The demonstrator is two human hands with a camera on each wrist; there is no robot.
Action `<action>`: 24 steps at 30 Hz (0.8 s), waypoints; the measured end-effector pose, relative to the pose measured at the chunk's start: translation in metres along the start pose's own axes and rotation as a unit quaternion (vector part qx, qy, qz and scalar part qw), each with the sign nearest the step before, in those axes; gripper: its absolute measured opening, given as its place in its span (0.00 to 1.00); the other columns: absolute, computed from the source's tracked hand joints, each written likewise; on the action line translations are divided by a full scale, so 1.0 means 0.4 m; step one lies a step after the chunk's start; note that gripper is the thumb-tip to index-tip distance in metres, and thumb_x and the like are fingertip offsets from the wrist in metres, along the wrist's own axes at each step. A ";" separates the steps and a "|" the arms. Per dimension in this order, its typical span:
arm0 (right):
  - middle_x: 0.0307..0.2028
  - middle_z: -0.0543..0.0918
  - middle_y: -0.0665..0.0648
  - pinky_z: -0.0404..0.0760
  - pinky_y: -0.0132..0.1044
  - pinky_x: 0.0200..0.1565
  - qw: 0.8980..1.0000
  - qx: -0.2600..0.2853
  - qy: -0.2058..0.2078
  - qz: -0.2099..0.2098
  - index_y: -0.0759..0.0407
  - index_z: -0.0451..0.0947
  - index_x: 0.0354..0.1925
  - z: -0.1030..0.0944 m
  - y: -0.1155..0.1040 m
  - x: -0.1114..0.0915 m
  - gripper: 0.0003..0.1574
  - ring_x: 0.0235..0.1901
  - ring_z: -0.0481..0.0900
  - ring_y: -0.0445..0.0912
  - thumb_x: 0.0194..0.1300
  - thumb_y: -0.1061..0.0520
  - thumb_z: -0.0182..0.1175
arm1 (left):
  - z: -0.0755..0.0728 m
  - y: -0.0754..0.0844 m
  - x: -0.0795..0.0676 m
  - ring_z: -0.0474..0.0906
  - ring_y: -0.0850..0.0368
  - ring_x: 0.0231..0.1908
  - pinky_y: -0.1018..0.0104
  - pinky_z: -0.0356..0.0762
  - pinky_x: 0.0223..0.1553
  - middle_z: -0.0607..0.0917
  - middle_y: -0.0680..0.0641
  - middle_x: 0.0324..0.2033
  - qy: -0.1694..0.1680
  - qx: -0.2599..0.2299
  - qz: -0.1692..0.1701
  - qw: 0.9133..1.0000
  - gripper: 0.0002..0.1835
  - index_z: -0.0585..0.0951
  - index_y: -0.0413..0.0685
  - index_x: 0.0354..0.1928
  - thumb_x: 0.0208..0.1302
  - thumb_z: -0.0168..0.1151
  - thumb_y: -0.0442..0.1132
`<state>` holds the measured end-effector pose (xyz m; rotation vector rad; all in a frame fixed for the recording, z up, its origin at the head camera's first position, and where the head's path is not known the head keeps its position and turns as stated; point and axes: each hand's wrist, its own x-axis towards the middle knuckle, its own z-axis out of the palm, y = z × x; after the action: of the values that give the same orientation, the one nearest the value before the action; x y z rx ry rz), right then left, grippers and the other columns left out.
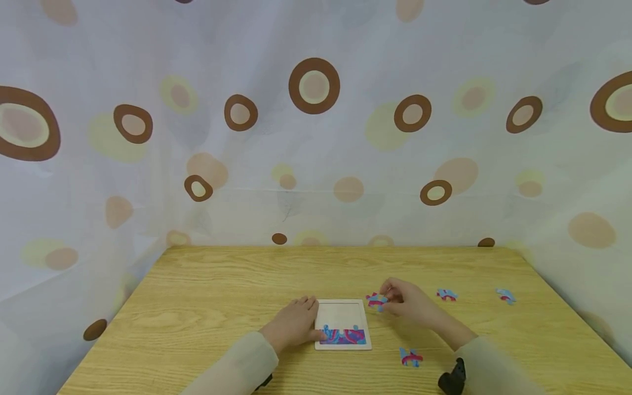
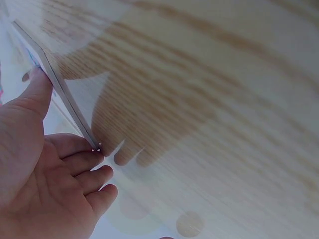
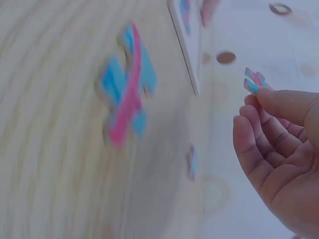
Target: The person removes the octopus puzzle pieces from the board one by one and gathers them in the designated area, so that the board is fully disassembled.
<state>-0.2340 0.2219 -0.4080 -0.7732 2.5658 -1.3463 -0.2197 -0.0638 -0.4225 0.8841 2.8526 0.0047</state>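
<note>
A white square puzzle tray (image 1: pixel 367 325) lies on the table, with a row of joined pink, blue and purple pieces (image 1: pixel 344 337) along its near side. My left hand (image 1: pixel 292 322) rests at the tray's left edge, thumb over the rim by the joined pieces. Its other fingers lie fairly straight beside the far left corner, as the left wrist view shows. Between thumb and fingertips my right hand (image 1: pixel 411 302) pinches a pink and blue puzzle piece (image 1: pixel 376 301), held just right of the tray's far right corner. In the right wrist view that piece (image 3: pixel 253 82) is raised above the tabletop.
One loose puzzle piece (image 1: pixel 410 357) lies near the right forearm. Two more, a nearer loose piece (image 1: pixel 446 295) and a farther blue piece (image 1: pixel 506 296), lie to the right of the right hand. A patterned curtain (image 1: pixel 316 148) hangs behind the wooden table (image 1: pixel 222 285).
</note>
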 end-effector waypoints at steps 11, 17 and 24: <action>0.34 0.80 0.57 0.81 0.42 0.35 0.992 0.061 0.058 0.093 0.72 0.71 0.50 -0.242 0.090 -0.195 0.18 0.31 0.79 0.49 0.69 0.58 0.52 | 0.001 0.002 -0.005 0.58 0.48 0.64 0.59 0.56 0.63 0.64 0.41 0.64 -0.004 -0.001 -0.005 1.000 0.41 0.62 0.37 0.66 0.61 0.51 0.62; 0.34 0.81 0.49 0.82 0.39 0.35 0.984 0.055 0.097 0.137 0.48 0.80 0.47 -0.355 0.167 -0.315 0.13 0.32 0.79 0.45 0.69 0.57 0.51 | 0.000 0.000 -0.005 0.58 0.48 0.64 0.59 0.57 0.63 0.64 0.41 0.64 -0.004 0.005 -0.004 1.000 0.42 0.62 0.37 0.66 0.61 0.51 0.62; 0.32 0.79 0.49 0.81 0.36 0.33 0.969 0.009 0.104 0.223 0.41 0.80 0.42 -0.405 0.214 -0.429 0.13 0.29 0.77 0.43 0.71 0.55 0.49 | 0.004 0.000 -0.003 0.58 0.48 0.64 0.59 0.57 0.63 0.64 0.41 0.64 -0.002 0.008 -0.001 1.000 0.41 0.63 0.37 0.66 0.61 0.50 0.63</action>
<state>-0.1761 0.4659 -0.3997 -0.0346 2.6508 -1.3522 -0.2184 -0.0646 -0.4238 0.8828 2.8535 -0.0214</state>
